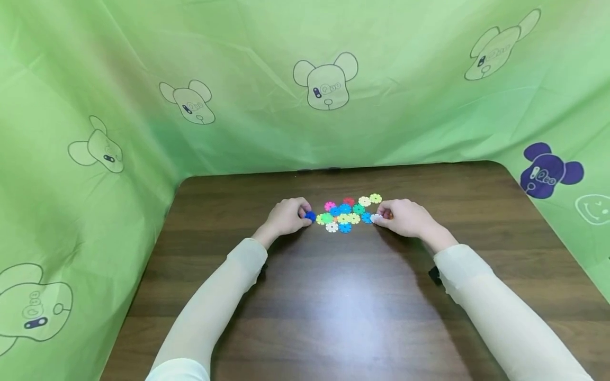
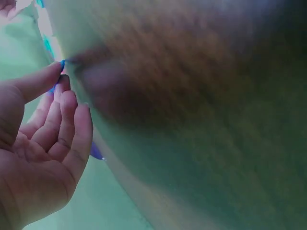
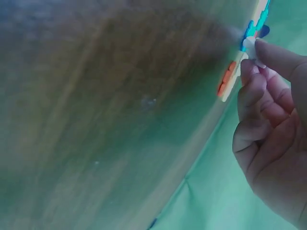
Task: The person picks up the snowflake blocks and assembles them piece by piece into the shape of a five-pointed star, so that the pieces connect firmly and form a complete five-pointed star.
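Note:
My left hand (image 1: 287,216) pinches a dark blue notched disc (image 1: 311,216) at the left end of a cluster of colourful notched plastic discs (image 1: 344,208). In the left wrist view, only a blue sliver (image 2: 63,64) of it shows by the thumb tip. At the cluster's right end, my right hand (image 1: 405,217) holds a white notched disc (image 1: 376,218) between thumb and fingers. That white disc (image 3: 250,45) appears beside a blue disc (image 3: 247,34) in the right wrist view. An orange disc (image 3: 226,79) lies near the right fingers. Whether the held discs join the others I cannot tell.
The discs lie on a brown wooden table (image 1: 324,286), towards its far edge. Green cloth (image 1: 248,106) printed with mouse-like heads hangs behind the table and at both sides. Light reflects off the tabletop between the forearms.

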Demonstrator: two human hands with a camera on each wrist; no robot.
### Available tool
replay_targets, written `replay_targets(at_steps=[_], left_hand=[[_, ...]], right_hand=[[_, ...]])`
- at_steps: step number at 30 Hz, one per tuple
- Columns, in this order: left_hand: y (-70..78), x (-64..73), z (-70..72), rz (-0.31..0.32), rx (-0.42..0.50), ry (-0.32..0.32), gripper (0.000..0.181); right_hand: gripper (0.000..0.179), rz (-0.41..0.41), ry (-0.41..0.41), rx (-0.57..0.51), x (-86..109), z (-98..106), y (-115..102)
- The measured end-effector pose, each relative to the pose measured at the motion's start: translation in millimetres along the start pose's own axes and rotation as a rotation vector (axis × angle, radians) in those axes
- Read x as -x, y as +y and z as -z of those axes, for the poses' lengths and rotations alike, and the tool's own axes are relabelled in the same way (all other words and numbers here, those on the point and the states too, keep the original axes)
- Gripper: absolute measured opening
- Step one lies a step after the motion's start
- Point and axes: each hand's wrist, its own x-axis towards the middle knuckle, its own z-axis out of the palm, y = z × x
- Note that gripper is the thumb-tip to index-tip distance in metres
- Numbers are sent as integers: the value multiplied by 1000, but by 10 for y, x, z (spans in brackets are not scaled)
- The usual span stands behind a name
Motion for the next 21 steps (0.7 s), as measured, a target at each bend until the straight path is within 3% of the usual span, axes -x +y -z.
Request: replay_targets(at_steps=[6,11,17,21], left_hand=[[103,115,72,-13,117,-7,19],[255,192,76,-51,266,-57,20],[436,269,38,-57,540,-152,27],[507,301,3,-43,608,-176,31]], right_hand=[[19,62,77,-61,109,44,-121],[18,130,143,-112,199,21,-260],[8,302,286,-111,271,-100,-473],[8,436,403,-112,294,-168,-597]])
